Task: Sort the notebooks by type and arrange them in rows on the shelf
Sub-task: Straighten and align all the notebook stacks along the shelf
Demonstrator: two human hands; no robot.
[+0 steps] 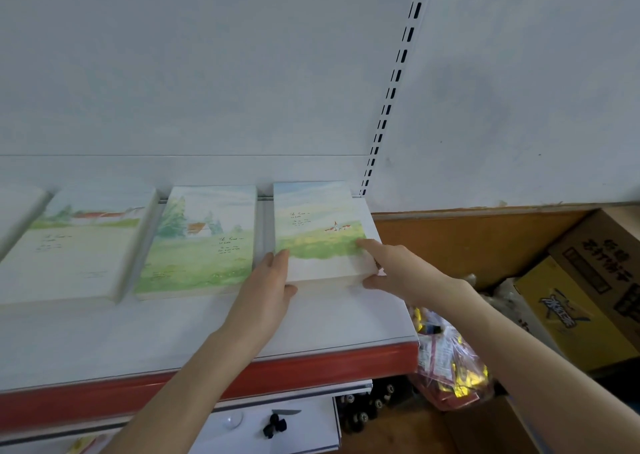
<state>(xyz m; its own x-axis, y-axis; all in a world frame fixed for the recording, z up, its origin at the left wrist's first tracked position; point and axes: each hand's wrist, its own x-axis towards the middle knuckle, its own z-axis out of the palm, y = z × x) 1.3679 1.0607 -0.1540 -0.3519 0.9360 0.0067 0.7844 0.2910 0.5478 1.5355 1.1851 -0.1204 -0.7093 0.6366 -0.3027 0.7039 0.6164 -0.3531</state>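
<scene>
cover lettering on the notebooks is too faint to read. far-left notebook is cut off by the frame edge. rightmost notebook shows a thick white side; whether it is one volume or several stacked cannot be told. it lies at the right end of the shelf, beside the middle notebook with a narrow gap between them. left notebook lies further along the same row.

left hand: grip spread, straight fingers against the rightmost notebook's left side, thumb at its near corner. right hand: grip pinches the near right corner, forefinger on the cover, thumb against the front edge; remaining fingers hidden.

clear bag below the shelf end holds yellow and red packets. cardboard boxes stand at right, contents not visible.
</scene>
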